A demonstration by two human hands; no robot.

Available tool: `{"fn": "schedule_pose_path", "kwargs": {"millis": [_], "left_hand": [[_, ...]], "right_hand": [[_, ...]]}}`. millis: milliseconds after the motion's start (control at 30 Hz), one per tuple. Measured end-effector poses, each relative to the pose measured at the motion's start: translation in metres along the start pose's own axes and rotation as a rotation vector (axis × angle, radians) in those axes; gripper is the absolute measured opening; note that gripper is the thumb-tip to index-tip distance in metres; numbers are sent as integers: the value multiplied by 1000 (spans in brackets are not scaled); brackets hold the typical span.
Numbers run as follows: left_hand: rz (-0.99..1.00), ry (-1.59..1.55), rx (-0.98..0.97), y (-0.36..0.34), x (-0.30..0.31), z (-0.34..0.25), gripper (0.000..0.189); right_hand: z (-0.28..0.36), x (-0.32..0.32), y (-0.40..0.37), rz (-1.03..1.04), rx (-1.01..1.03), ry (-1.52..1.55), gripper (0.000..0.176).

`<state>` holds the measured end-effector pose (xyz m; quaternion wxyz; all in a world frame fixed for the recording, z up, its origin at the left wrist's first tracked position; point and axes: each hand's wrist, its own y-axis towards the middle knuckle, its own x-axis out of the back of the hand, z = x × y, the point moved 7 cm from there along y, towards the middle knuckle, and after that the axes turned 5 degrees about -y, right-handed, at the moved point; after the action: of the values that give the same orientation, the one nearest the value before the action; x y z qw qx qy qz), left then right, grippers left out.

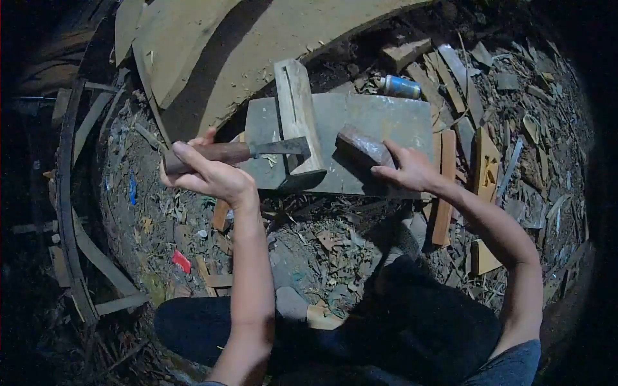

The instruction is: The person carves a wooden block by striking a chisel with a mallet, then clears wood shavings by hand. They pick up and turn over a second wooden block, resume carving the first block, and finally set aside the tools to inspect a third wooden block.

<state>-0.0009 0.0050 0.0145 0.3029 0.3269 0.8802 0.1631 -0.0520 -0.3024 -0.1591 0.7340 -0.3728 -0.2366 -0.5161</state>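
One chisel (235, 152) is clamped by its wooden handle in the left hand (215, 180), off the left edge of the grey board (393, 116), its blade held over the slotted wooden piece (296, 109), though whether the two touch cannot be told. That piece is laid across the board's left half, its far end carried past the far edge. Toward the near right corner, a dark block (362, 147) is gripped between the thumb and fingers of the right hand (413, 170), while a blue can (402, 87) is seen just beyond the far edge, near the far right corner.
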Motion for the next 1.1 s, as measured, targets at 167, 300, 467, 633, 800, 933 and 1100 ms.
{"fn": "schedule_pose_path", "kwargs": {"millis": [167, 300, 467, 633, 800, 933, 1100], "left_hand": [[255, -204, 286, -8, -18, 5, 45], [232, -192, 256, 8, -25, -3, 48], [255, -212, 281, 4, -21, 9, 36], [230, -235, 284, 4, -23, 18, 27], [243, -98, 194, 3, -29, 21, 24], [264, 118, 17, -16, -38, 21, 23], [553, 207, 1, -47, -65, -2, 24]], "right_hand": [[1, -2, 3, 73, -26, 19, 83], [1, 3, 2, 70, -60, 5, 82], [-1, -1, 4, 63, -31, 36, 80], [-4, -2, 6, 31, 16, 31, 79], [-5, -6, 6, 93, -31, 184, 76], [32, 37, 9, -86, -18, 355, 74], [210, 187, -64, -658, 729, 388, 53]]}}
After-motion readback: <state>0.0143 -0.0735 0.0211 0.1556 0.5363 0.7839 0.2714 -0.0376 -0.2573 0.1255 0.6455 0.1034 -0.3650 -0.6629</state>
